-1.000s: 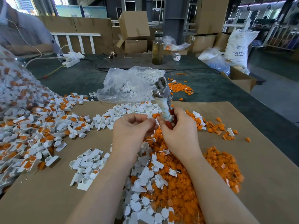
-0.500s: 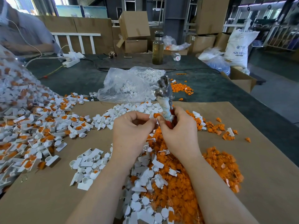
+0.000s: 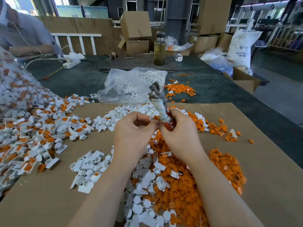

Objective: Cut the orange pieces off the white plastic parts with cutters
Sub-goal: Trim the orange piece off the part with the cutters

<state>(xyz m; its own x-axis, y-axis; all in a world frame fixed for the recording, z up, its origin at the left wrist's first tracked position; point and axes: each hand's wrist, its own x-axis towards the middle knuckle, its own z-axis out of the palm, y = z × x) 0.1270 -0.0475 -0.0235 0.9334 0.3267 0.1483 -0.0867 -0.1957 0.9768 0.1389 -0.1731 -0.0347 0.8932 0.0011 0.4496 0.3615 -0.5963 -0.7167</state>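
Little has shifted since a second ago: your hands have stayed together over the middle of the card, and the cutters have only tipped a touch to the left at their head. Your right hand (image 3: 178,133) is wrapped round the cutters (image 3: 159,105), whose taped handles run up out of your fist to the metal head, which points away from you. Whether the blades are apart or closed you cannot tell from here. Your left hand (image 3: 134,130) is curled, thumb and fingertips pinching a small part (image 3: 155,118) with a sliver of orange showing, right against your right thumb and low beside the handles, not up at the blades.

That suggests you are turning or picking at the piece between cuts, not clipping it, so the next move is probably to bring it up to the head.

Just under and toward you from both hands lies the heap of orange offcuts (image 3: 188,194), mixed with trimmed white parts (image 3: 91,167) spreading to the left of your left wrist. Well out to the left is the big pile of uncut parts (image 3: 32,128), white with orange attached, so plenty remains. Beyond the cutters sits a clear plastic bag (image 3: 127,86) on the brown card (image 3: 262,177).
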